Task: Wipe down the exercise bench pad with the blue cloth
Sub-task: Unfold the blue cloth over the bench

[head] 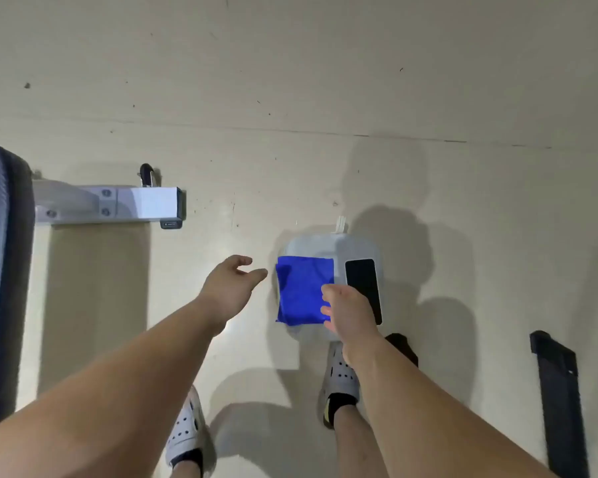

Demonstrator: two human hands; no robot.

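Open floor point(221, 150) between bench pad point(0, 270) at far left and white container point(320, 244); wide, unblocked lane. White frame arm point(118, 205) juts from the pad's side into that lane, small black wheel point(146, 174) behind it. Blue cloth point(301, 291) lies flat on the container top; its left and far edges are reachable. Black phone point(361, 284) sits just beside its right edge, crowding that side. Right hand point(347, 313) overlaps the cloth's near-right corner; left hand point(228, 288) hovers just left, clear of it. Black bar point(560, 391) lies well off to the right.
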